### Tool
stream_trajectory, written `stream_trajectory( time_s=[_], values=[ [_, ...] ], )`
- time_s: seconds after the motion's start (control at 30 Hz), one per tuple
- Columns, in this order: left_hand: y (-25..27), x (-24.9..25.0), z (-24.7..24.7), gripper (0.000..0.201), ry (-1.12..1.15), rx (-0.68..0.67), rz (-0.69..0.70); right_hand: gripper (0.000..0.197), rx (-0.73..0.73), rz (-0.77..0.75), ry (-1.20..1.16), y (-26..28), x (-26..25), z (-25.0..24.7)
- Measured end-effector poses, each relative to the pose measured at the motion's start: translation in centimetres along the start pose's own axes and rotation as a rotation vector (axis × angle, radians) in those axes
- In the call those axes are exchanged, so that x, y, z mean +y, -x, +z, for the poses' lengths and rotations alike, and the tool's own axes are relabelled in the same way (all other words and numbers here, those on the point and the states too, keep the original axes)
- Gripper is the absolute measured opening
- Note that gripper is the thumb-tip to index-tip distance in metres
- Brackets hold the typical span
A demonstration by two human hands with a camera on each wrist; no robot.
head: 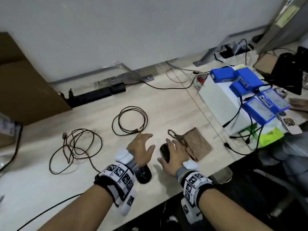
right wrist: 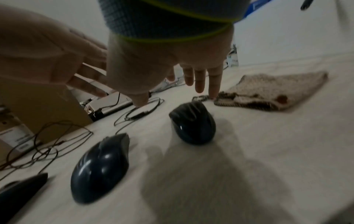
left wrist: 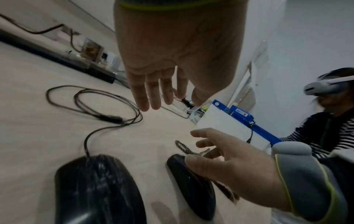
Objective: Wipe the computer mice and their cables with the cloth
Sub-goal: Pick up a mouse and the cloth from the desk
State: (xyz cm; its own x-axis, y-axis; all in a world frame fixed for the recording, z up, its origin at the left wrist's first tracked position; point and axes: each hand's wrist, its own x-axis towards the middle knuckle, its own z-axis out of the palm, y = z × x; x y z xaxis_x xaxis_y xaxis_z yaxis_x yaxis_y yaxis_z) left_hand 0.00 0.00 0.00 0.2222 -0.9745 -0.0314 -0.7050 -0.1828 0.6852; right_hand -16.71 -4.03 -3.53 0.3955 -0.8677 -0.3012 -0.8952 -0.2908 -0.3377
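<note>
Fingers (right wrist: 199, 81) spread above glossy black mouse (right wrist: 192, 122).

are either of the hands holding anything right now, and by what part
Nothing is held. The left hand and right hand are both open with fingers spread above the mice; the cloth lies untouched on the desk.

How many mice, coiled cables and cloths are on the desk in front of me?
Mice: 3 (right mouse, middle mouse, left mouse, which is cut off at the frame edge and looks like a mouse)
Coiled cables: 2 (round coil, tangled coil)
Cloths: 1 (cloth)
Total: 6
</note>
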Motion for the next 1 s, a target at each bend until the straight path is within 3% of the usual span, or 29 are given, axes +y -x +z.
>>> stream_trajectory(
  time_s=[0.1,0.2,0.33,0.4,0.47,0.6,0.67,0.73,0.8,0.9,1.0],
  values=[
    [0.0,0.0,1.1,0.053,0.065,0.01,-0.18,0.091,-0.057,0.072,0.023,-0.4,0.5,1.4],
    [0.5,-0.4,2.5,0.038,0.111,-0.007,-0.315,0.085,-0.085,0.106,0.01,-0.8,1.3,2.2],
    [0.2,-0.4,3.9,0.027,0.245,-0.045,-0.522,0.081,-0.063,0.111,-0.179,-1.2,2.5,0.6],
    [-0.2,-0.1,4.2,0.03,0.448,-0.064,-0.665,0.079,-0.017,0.121,-0.423,-1.1,2.1,-0.9],
    [-0.8,1.5,4.2,0.033,0.796,-0.153,-0.795,0.078,0.019,0.077,-0.574,-1.1,1.7,-2.3],
    [-2.3,4.0,4.0,0.071,1.461,-0.355,-0.911,0.061,-0.002,-0.044,-0.68,-1.3,1.6,-4.5],
    [-3.2,4.3,4.2,0.072,1.56,-0.331,-0.983,0.051,0.03,-0.034,-0.737,-2.1,3.2,-5.1],
    [-3.6,4.3,4.5,0.067,1.508,-0.312,-0.999,0.047,0.06,0.031,-0.65,-3.3,5.8,-5.4],
    [-3.8,4.3,4.8,0.065,1.458,-0.315,-0.983,0.049,0.063,0.178,-0.406,-4.5,9.3,-5.5],
    [-3.5,4.4,5.0,0.062,1.418,-0.328,-0.974,0.056,-0.029,0.328,-0.094,-5.5,13.0,-5.4],
    [-3.0,4.4,4.2,0.06,1.388,-0.327,-0.972,0.061,-0.147,0.392,0.016,-6.6,14.2,-4.5]
  ],
)
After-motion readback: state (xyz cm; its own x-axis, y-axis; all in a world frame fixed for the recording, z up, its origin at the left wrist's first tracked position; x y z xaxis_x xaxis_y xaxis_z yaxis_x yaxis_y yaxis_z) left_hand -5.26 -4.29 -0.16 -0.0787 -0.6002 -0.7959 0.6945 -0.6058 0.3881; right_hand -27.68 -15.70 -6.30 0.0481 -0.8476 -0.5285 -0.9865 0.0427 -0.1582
